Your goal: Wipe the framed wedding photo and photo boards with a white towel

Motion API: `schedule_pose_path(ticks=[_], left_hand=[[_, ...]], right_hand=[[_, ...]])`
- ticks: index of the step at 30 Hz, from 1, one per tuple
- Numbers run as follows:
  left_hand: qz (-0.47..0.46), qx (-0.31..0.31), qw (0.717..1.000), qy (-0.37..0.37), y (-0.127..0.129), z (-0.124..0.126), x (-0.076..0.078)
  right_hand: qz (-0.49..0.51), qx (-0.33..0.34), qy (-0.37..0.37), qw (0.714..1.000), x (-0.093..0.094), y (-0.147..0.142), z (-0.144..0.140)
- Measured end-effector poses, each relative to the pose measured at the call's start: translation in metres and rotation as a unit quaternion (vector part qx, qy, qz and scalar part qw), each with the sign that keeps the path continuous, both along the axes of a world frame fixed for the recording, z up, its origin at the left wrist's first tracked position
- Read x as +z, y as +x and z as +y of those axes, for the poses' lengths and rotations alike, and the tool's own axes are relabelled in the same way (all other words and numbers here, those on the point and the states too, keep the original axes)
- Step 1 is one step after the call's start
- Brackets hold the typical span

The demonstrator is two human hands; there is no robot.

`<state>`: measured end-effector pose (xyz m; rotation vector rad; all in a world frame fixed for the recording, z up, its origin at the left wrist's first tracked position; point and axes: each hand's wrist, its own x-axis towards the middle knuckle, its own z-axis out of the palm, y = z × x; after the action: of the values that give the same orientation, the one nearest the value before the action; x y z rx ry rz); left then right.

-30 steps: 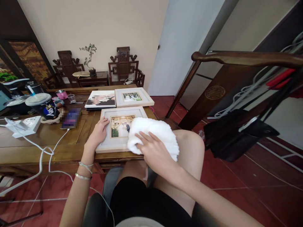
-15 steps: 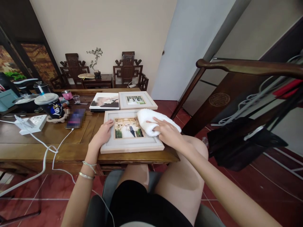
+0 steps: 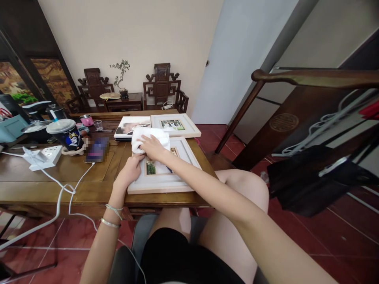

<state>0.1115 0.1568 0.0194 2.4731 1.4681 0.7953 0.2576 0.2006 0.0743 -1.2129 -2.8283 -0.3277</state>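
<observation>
A picture frame [image 3: 180, 185] with a pale wooden border lies flat on the near edge of the table, its photo partly covered by my right forearm. My left hand [image 3: 130, 172] grips the frame's left side, fingers over the border. Over the far left corner of the frame, my right hand [image 3: 153, 148] presses a folded white towel [image 3: 149, 134], fingers bent into the cloth. The towel hides that corner and touches the photo book behind.
Behind the frame lie a photo book [image 3: 121, 128] and a second picture frame [image 3: 192, 130]. To the left are a phone [image 3: 97, 150] on a charging cable, a lidded drink cup [image 3: 66, 136] and a white power strip [image 3: 49, 157]. A wooden stand [image 3: 284, 124] rises at right.
My right hand has carried the towel from the frame's right side across to its far left corner. My left hand stays at the left edge.
</observation>
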Motion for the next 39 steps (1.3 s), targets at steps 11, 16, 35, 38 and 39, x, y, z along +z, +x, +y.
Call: schedule_pose_path(ticks=[11, 16, 35, 38, 39], left_hand=[[-0.012, 0.008, 0.999, -0.03, -0.001, 0.004, -0.005], [-0.023, 0.014, 0.999, -0.029, -0.003, 0.003, -0.006], [-0.003, 0.005, 1.0, -0.005, -0.005, 0.0, -0.004], [-0.001, 0.007, 1.0, -0.005, -0.003, 0.0, -0.003], [-0.002, 0.008, 1.0, -0.005, -0.003, 0.0, -0.003]], right_hand=[[-0.049, -0.075, 0.008, 0.996, -0.007, 0.05, 0.006], [-0.079, -0.146, -0.007, 0.986, -0.002, 0.094, 0.005], [-0.001, -0.134, 0.037, 0.99, 0.008, 0.136, -0.019], [0.005, -0.132, 0.003, 0.991, -0.009, 0.121, -0.015], [0.005, -0.131, 0.001, 0.991, -0.012, 0.119, -0.015]])
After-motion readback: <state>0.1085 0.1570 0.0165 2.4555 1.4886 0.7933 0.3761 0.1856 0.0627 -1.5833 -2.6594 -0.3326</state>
